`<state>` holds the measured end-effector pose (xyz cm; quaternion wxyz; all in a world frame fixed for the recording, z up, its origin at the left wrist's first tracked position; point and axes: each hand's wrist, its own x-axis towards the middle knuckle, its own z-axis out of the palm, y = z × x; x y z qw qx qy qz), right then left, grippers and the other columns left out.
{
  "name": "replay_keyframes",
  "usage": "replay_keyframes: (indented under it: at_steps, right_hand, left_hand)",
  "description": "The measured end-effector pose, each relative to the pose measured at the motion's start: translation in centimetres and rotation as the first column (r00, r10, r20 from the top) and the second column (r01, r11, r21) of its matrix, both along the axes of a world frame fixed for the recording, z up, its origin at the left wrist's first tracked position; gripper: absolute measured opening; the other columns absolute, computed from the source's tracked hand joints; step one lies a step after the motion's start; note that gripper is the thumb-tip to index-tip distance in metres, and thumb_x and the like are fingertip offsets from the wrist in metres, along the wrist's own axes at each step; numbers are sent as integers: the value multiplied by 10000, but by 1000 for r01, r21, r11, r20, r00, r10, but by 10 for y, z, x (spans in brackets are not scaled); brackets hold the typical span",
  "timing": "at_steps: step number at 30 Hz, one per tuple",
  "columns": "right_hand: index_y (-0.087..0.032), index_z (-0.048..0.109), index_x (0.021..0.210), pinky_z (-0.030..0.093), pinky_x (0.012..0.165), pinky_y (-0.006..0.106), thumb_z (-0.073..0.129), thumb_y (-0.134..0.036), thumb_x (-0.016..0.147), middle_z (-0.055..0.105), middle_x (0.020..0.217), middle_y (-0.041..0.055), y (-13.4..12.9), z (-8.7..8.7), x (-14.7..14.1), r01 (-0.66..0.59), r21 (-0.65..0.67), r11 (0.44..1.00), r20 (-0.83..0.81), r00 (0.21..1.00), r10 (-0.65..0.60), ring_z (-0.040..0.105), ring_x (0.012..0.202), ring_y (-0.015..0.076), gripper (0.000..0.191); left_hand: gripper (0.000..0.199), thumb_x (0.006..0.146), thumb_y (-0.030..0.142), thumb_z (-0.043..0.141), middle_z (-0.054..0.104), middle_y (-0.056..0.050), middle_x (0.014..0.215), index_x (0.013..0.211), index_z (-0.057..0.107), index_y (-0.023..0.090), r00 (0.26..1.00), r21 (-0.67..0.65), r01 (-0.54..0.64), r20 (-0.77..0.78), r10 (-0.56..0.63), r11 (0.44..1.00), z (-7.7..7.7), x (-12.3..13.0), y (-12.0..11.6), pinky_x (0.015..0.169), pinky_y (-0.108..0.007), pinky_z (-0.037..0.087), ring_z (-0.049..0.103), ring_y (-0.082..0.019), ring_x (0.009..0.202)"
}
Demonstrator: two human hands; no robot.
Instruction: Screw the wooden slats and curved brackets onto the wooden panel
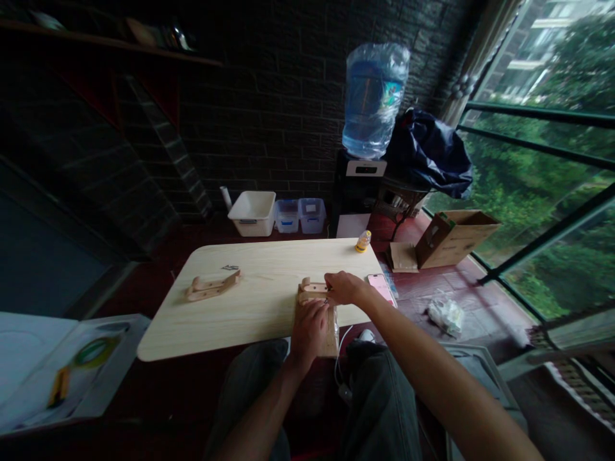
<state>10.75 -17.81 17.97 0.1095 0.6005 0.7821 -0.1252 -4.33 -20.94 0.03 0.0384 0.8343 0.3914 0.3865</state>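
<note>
Near the front edge of the pale table, a light wooden bracket-like piece (313, 287) with dark holes rests on a wooden board (330, 346) that overhangs the edge. My left hand (310, 326) lies over them from the near side, fingers bent and gripping the wooden piece. At its right end my right hand (344, 288) is closed in a pinch, and whatever it holds is too small and hidden to name. A similar pair of wooden pieces (214, 286) lies at the table's left, with several small dark metal parts (230, 267) just behind.
On the table (259, 262), a yellow-capped bottle (363, 241) stands at the back right corner and a phone (381, 288) lies at the right edge. Bins (253, 214) and a water dispenser (364, 176) stand behind. An open cardboard box (451, 240) sits right; a white case (96, 358) lies left.
</note>
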Motion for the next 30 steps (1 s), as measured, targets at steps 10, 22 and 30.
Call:
replay_keyframes:
  at_steps: [10,22,30]
  right_hand:
    - [-97,667,1198,526,848,325,528,-429,953,727,1183,215,10,-15,-5,144,13,989,-1,990,-144,704,1108,288,435]
    - [-167,609,1222,549,805,319,576,-292,963,737,1145,181,2,2,-5,-1,49,999,62,998,-2,726,1062,274,290]
    - [-105,577,1279,571,837,363,535,-391,989,713,1179,227,2,-6,-7,102,67,992,58,993,-106,722,1070,309,409]
  left_hand:
    - [397,886,56,525,696,-94,1242,1224,662,212,1000,9,16,-6,-16,1000,1,-2,0,1109,-502,512,613,-256,1232]
    - [418,875,37,532,694,-86,1250,1230,666,212,1000,3,8,-3,-8,1000,-1,0,0,1108,-477,513,614,-250,1228]
    - [451,854,24,554,686,-83,1271,1248,655,220,1000,8,16,-11,-16,1000,-4,-2,1,1116,-481,509,602,-255,1252]
